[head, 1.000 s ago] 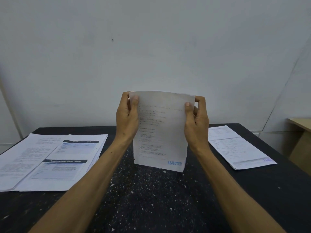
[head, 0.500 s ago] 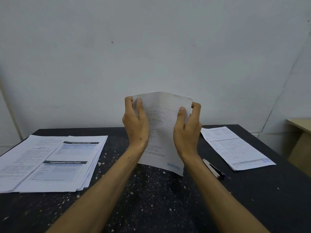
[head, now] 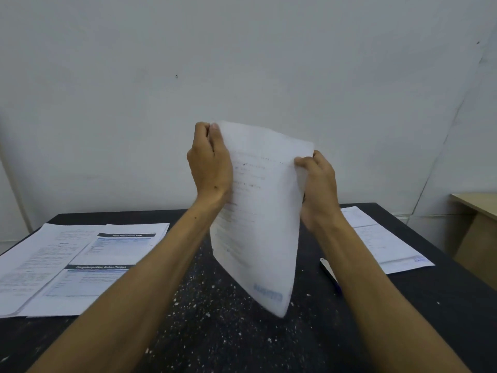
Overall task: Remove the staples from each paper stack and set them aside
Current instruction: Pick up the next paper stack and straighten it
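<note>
Holding: stack (head: pixel 258 211) upright, tilted, long axis vertical
Left hand (head: pixel 209 162): pinches top-left corner
Right hand (head: pixel 317 184): grips right edge, lower

Held paper stack (head: pixel 258 211): motion-blurred, print unreadable, staple not discernible. Left hand (head: pixel 208 162) fingertips hidden behind top corner; right hand (head: pixel 317 184) fingers partly hidden behind sheet edge. Pen (head: pixel 329 273) partly covered by right forearm. Left papers (head: pixel 67 265) cut by frame edge.
</note>
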`<state>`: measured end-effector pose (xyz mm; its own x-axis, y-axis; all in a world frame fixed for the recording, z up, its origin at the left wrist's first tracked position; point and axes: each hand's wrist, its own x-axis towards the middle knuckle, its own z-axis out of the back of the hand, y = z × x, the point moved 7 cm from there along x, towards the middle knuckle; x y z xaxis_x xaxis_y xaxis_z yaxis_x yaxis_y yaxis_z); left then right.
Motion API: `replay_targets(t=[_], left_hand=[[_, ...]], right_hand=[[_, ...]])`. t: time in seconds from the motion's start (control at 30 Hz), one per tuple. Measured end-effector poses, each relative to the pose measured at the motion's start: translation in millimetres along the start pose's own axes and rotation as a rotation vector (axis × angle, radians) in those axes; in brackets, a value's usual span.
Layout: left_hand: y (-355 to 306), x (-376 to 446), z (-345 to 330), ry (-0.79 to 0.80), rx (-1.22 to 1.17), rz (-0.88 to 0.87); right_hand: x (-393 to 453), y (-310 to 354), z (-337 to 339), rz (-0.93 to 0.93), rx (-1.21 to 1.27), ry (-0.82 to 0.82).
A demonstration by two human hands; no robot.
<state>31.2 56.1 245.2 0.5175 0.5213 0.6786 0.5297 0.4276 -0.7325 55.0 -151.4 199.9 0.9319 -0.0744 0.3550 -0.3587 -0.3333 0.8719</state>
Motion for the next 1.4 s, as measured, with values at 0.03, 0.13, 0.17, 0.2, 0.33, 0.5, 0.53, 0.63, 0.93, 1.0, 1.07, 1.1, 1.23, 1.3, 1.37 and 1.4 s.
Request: replay_targets(t=[0.03, 0.13, 0.17, 0.2, 0.33, 0.5, 0.53, 0.63, 0.93, 1.0, 1.07, 1.1, 1.23, 1.3, 1.37, 1.4], left_hand=[[-4, 5, -2, 0.029, 0.042, -0.009], [-3, 14, -17, 0.247, 0.262, -0.003], [3, 15, -23, 0.350, 0.363, -0.008], [10, 13, -30, 0.455, 0.456, -0.017], [42, -19, -49, 0.820, 0.656, -0.049], [71, -82, -64, 1.151, 0.559, -0.033], [77, -91, -63, 1.174, 0.524, -0.011], [96, -107, -54, 1.181, 0.429, 0.050], [125, -146, -44, 1.135, 0.416, 0.090], [128, -152, -44, 1.138, 0.407, 0.094], [131, -161, -44, 1.147, 0.391, 0.078], [133, -165, -44, 1.147, 0.384, 0.065], [139, -181, -48, 1.131, 0.418, -0.030], [139, -189, -49, 1.100, 0.460, -0.107], [138, -195, -50, 1.049, 0.511, -0.185], [139, -198, -50, 1.025, 0.534, -0.210]], right_hand=[[-1, -5, 2, -0.086, 0.053, 0.018], [-13, -25, 17, -0.310, 0.106, 0.086], [-17, -31, 23, -0.363, 0.104, 0.139], [-22, -38, 28, -0.404, 0.105, 0.197], [-32, -67, 46, -0.525, -0.107, 0.387], [-44, -83, 33, -0.533, -0.376, 0.554], [-46, -86, 31, -0.532, -0.399, 0.556], [-55, -108, 35, -0.588, -0.392, 0.534], [-74, -147, 50, -0.669, -0.298, 0.444], [-77, -153, 58, -0.689, -0.300, 0.432], [-81, -156, 67, -0.699, -0.316, 0.414], [-82, -157, 71, -0.702, -0.332, 0.408], [-85, -162, 83, -0.684, -0.428, 0.409], [-82, -163, 87, -0.632, -0.447, 0.380], [-79, -162, 90, -0.557, -0.488, 0.346], [-77, -162, 92, -0.521, -0.520, 0.328]])
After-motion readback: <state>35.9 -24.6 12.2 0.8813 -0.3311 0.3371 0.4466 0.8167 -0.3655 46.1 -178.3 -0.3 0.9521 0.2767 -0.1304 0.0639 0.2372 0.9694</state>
